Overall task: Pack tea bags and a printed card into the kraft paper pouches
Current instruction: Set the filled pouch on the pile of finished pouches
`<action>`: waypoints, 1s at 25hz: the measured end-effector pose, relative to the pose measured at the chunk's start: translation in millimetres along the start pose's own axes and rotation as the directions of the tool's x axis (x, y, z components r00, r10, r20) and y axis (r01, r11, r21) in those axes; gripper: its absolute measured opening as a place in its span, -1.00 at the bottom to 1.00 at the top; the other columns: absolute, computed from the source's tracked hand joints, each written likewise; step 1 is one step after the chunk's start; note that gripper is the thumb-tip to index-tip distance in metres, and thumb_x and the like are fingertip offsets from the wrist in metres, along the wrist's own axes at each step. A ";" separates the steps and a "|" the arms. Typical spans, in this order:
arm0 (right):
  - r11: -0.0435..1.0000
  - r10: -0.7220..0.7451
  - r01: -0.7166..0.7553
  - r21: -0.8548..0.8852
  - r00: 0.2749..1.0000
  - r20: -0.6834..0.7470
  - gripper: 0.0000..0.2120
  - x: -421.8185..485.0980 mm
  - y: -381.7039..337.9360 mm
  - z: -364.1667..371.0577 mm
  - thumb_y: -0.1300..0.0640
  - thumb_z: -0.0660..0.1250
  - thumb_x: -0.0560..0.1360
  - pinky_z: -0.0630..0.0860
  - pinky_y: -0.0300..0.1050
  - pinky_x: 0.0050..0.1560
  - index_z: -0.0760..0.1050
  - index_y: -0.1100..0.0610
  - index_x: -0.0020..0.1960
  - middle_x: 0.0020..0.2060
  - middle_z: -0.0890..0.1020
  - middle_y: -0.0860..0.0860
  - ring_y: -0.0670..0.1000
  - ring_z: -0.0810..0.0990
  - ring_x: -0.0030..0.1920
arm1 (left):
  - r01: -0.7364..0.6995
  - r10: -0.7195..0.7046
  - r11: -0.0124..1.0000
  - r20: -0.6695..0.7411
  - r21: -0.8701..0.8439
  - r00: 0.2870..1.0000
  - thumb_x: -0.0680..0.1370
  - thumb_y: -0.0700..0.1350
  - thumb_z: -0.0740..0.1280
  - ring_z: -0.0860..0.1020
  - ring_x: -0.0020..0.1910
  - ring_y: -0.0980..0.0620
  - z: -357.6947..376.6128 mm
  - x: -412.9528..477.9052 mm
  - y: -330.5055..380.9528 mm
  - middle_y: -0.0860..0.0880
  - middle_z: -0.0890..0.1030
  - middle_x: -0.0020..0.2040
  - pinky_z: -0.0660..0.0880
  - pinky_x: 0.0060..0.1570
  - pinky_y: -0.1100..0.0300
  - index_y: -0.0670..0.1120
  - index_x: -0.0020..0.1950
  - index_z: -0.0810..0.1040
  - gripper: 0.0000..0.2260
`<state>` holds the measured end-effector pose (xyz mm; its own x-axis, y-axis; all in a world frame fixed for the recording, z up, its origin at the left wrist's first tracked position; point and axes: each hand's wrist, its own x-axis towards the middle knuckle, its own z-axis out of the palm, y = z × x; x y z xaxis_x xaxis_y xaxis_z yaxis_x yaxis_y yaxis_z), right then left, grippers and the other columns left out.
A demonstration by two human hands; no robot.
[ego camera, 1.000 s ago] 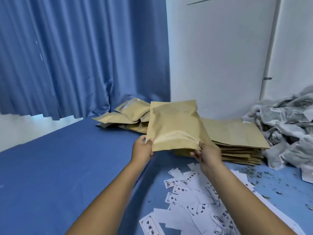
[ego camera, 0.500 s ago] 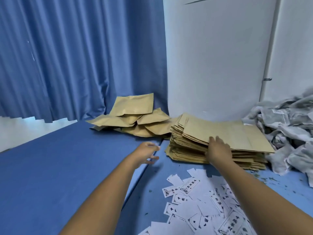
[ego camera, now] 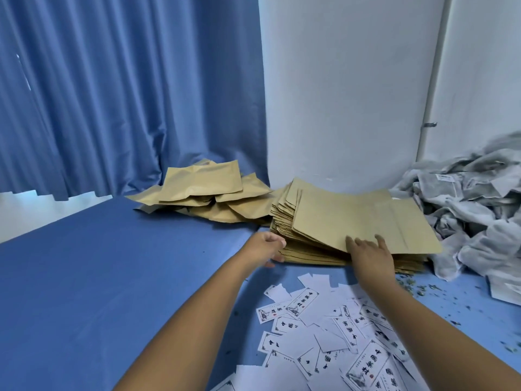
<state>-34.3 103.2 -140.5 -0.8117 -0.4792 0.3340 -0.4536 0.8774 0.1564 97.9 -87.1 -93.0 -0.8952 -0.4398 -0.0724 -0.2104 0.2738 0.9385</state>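
Kraft pouch point(ego camera: 363, 221) on top of the flat stack point(ego camera: 315, 253), centre right — the right hand point(ego camera: 372, 256) rests on its near edge, fingers spread and straight. The left hand point(ego camera: 265, 248) touches the stack's left corner, fingers loosely curled, holding nothing. Filled pouches point(ego camera: 205, 190) lie behind — cards point(ego camera: 324, 334) below, tea bags point(ego camera: 473, 204) far right.

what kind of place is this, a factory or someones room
Probably a room at home used for hand packing: blue curtains, a blue sheeted surface, and loose heaps of kraft pouches, printed cards and tea bags.
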 end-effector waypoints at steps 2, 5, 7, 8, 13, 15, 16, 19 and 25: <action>0.998 -0.020 0.014 -0.057 0.995 -0.100 -0.60 -6.9 7.9 -4.6 0.31 0.17 0.47 0.14 -0.07 0.44 0.41 0.06 0.26 -0.10 0.61 -0.08 -0.03 0.54 -0.13 | 0.015 -0.015 1.000 0.012 0.000 1.000 0.59 -0.11 0.29 0.61 -0.20 0.07 5.6 -1.8 -4.4 -0.02 0.59 -0.02 0.53 -0.19 0.23 -0.08 0.05 0.51 -0.92; 0.998 0.056 -0.052 0.029 0.989 -0.136 -0.54 -18.1 16.4 -15.4 0.39 0.18 0.44 0.27 -0.19 0.21 0.47 0.00 0.22 -0.22 0.64 -0.07 -0.01 0.53 -0.23 | 0.029 -0.028 0.999 0.030 -0.026 0.999 0.59 -0.01 0.29 0.61 -0.13 0.03 13.0 -6.6 -7.1 -0.04 0.57 0.11 0.55 -0.08 0.16 -0.10 0.06 0.49 -0.83; 0.958 0.142 -0.079 0.275 0.966 -0.215 -0.54 -22.8 19.6 -21.6 0.40 0.16 0.49 0.33 -0.12 0.00 0.48 0.02 0.27 -0.20 0.67 0.03 0.09 0.55 -0.15 | 0.040 -0.037 0.997 0.039 -0.069 0.999 0.58 0.05 0.28 0.62 -0.09 -0.01 19.3 -9.6 -6.1 -0.08 0.58 0.18 0.55 0.02 0.08 -0.15 0.14 0.47 -0.71; 0.892 0.217 -0.082 0.444 0.940 -0.262 -0.59 -27.3 21.3 -26.6 0.38 0.15 0.52 0.34 -0.08 -0.11 0.51 0.06 0.26 -0.21 0.66 0.09 0.15 0.54 -0.15 | 0.049 -0.043 0.990 0.050 -0.130 0.998 0.58 0.09 0.27 0.63 -0.04 -0.04 23.5 -11.1 -3.6 -0.11 0.58 0.19 0.55 0.05 0.05 -0.17 0.20 0.46 -0.64; 0.409 0.257 0.231 0.883 0.899 -0.354 -0.66 -75.2 14.5 -40.3 0.40 0.17 0.55 0.45 -0.14 0.12 0.55 0.11 0.19 0.07 0.62 0.01 0.04 0.55 0.16 | 0.160 0.018 0.659 0.228 -0.735 0.974 0.54 0.30 0.12 0.46 0.27 -0.27 39.0 -19.0 29.4 -0.27 0.43 0.32 0.50 0.06 -0.21 -0.17 0.27 0.36 -0.42; 0.462 0.062 0.321 0.827 0.918 -0.391 -0.63 -99.0 8.3 -34.1 0.44 0.22 0.52 0.32 -0.07 0.37 0.55 0.15 0.23 0.24 0.56 0.04 0.05 0.41 0.36 | 0.119 0.109 0.598 0.227 -0.793 0.968 0.55 0.30 0.12 0.40 0.32 -0.26 39.2 -19.2 43.4 -0.12 0.37 0.28 0.42 0.17 -0.27 -0.14 0.30 0.43 -0.42; 0.506 -0.018 0.346 0.790 0.920 -0.391 -0.64 -107.7 9.5 -30.3 0.44 0.24 0.52 0.28 -0.04 0.40 0.55 0.16 0.23 0.25 0.55 0.05 0.08 0.38 0.38 | 0.074 0.146 0.635 0.214 -0.769 0.966 0.55 0.29 0.14 0.41 0.30 -0.21 42.4 -22.0 51.1 -0.08 0.36 0.25 0.39 0.23 -0.25 -0.12 0.31 0.45 -0.44; 0.534 -0.096 0.339 0.774 0.934 -0.343 -0.66 -120.3 18.5 -30.3 0.38 0.24 0.54 0.32 -0.02 0.40 0.53 0.17 0.26 0.25 0.55 0.06 0.09 0.43 0.36 | -0.041 0.132 0.830 0.123 -0.557 0.984 0.47 0.31 0.25 0.59 0.06 -0.05 64.4 -42.7 73.3 -0.09 0.61 0.08 0.51 0.11 -0.13 -0.03 0.30 0.48 -0.45; 0.345 -0.050 0.187 0.920 0.982 -0.181 -0.74 -116.7 16.8 -52.8 0.29 0.18 0.59 0.49 -0.11 0.06 0.55 0.20 0.20 0.06 0.65 0.12 0.06 0.61 0.05 | -0.264 0.271 0.856 0.047 0.445 0.961 0.35 0.35 0.34 0.04 0.51 -0.17 119.6 -68.8 94.4 -0.12 0.07 0.54 0.08 0.46 -0.08 0.00 0.56 -0.02 -0.05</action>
<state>72.2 175.2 -127.8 -0.7080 -0.5098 0.4888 -0.6470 0.1906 -0.7383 92.6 71.3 -39.8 -0.9363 -0.3078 0.1692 -0.1190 0.7312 0.6717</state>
